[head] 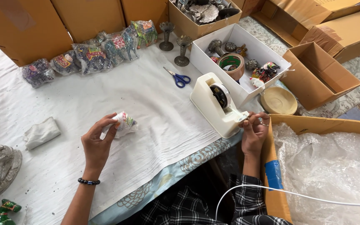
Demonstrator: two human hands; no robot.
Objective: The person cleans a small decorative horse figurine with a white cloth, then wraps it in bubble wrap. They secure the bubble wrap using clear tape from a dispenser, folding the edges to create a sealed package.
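the left hand [98, 143] grips a small bubble-wrapped figurine [123, 123] in its fingertips, just above the white cloth [84, 100]. the right hand [253, 132] pinches at the cutter end of a cream tape dispenser [218, 104] — fingers closed narrow, and whether tape is between them i cannot tell. blue scissors [179, 78] lie beyond, and wrapped figurines [92, 54] line the far edge — beside a white box [246, 54] of trinkets.
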